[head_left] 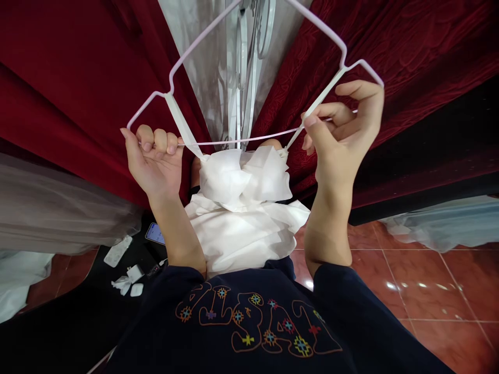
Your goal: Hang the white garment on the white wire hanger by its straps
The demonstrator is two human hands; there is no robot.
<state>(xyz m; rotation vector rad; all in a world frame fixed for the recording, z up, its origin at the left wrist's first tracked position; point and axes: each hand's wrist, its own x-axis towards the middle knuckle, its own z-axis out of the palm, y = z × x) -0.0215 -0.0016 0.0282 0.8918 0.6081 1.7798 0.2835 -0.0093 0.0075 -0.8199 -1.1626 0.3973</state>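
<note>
The top of the hanger [320,25] is cut off at twelve o'clock, so its hook is out of sight. The right hand [345,124] covers part of the hanger's right corner, and the far side of the white garment [241,234] is hidden; what lies behind the ruffled front cannot be made out. A few small white objects at eight o'clock, near a phone [155,233], are hard to identify.

There is one hanger, one garment, two bare hands, and two straps: the left strap [181,124] and the right strap [322,98], each looped on a notch of the hanger. Two red curtains [89,62] hang at ten and two o'clock.

The left hand [156,158], toward ten o'clock, has its fingers curled closed over the hanger's lower bar, thumb at the corner. The right hand, at two o'clock, pinches the right strap between thumb and finger, its index finger raised. The garment hangs between them, at the left hand's four o'clock and the right hand's eight.
</note>
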